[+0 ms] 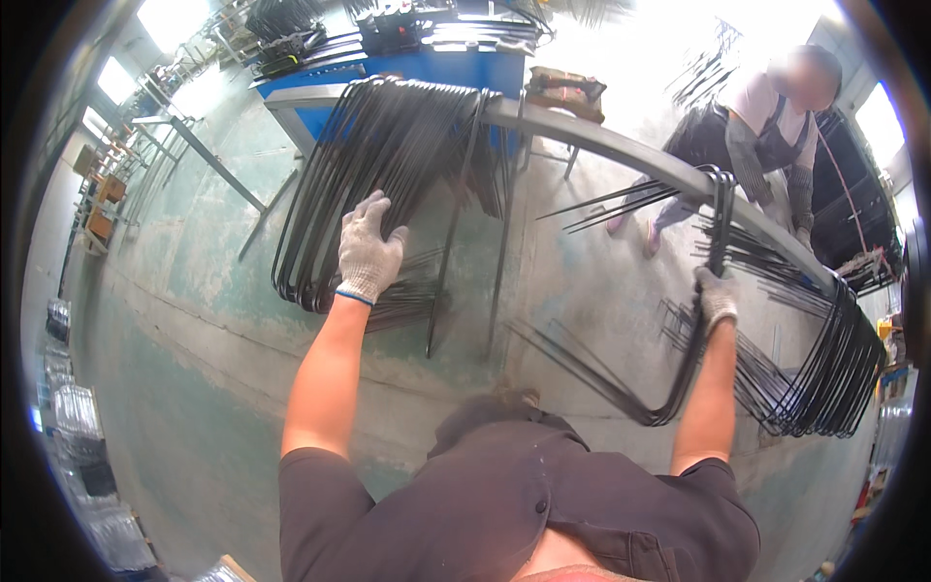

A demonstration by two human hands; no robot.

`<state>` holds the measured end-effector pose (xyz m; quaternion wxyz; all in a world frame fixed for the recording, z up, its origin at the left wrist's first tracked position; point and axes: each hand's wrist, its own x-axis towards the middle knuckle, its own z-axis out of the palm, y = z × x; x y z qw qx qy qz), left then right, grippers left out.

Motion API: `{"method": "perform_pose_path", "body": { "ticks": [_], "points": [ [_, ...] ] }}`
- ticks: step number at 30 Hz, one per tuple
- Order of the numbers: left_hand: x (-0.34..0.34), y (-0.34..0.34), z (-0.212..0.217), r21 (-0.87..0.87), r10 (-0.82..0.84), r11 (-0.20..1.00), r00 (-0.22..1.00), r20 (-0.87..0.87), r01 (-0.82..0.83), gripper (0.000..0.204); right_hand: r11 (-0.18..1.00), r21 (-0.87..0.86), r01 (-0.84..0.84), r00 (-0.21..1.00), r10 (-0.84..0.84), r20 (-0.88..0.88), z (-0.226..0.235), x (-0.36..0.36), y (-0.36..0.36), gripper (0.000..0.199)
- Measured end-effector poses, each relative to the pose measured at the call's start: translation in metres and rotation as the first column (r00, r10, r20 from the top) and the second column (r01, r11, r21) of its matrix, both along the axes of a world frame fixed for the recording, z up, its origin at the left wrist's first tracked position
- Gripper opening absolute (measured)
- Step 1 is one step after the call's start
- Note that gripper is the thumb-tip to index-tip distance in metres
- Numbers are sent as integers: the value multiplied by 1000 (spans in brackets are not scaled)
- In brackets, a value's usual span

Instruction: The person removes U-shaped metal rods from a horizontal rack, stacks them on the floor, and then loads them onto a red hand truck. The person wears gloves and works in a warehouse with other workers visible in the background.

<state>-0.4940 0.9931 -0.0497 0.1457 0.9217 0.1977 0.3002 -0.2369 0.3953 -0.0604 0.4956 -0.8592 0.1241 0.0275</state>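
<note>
My left hand (pixel 370 254), in a whitish knit glove with a blue cuff edge, is raised with its fingers stretched and thumb apart. It is in front of a row of black bent metal rods (pixel 315 209) hanging from a grey metal rail (pixel 592 126); whether it touches them I cannot tell. On the right, my gloved right hand (pixel 717 297) is closed round a small bunch of bent black rods (pixel 690 359). Their upper ends loop over the rail, and their lower bend hangs near my right forearm.
More bent rods (pixel 824 378) hang at the rail's right end. Beyond the rail a person (pixel 771 136) in dark overalls leans over beside a dark stack (pixel 853 194). A blue machine (pixel 485 73) stands behind the left rods, and a metal frame (pixel 208 160) is farther left.
</note>
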Motion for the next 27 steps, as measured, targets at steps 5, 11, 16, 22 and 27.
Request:
{"method": "perform_pose_path", "body": {
  "ticks": [5, 11, 16, 22, 27],
  "points": [
    [-12, 7, -7, -55, -70, 996, 995, 76, 75, 50, 448, -784, 430, 820, 169, 546, 10, -56, 14, 79],
    [-10, -4, -3, -53, -143, 987, 979, 148, 152, 52, 558, 778, -291, 932, 347, 99, -41, -91, 294, 58],
    [-22, 2, -2, -290, -289, 906, 951, 106, 308, 48, 673, 666, -320, 902, 432, -4, 21, -106, 459, 37],
    [-32, 37, -8, -360, -397, 819, 894, 208, 448, 36, 738, 614, -280, 935, 356, -1, 30, -111, 481, 22],
    [-29, 38, -5, -562, -358, 723, 913, 194, 402, 35, 593, 777, -211, 923, 383, -41, -1, -93, 470, 32]
  ]
}}
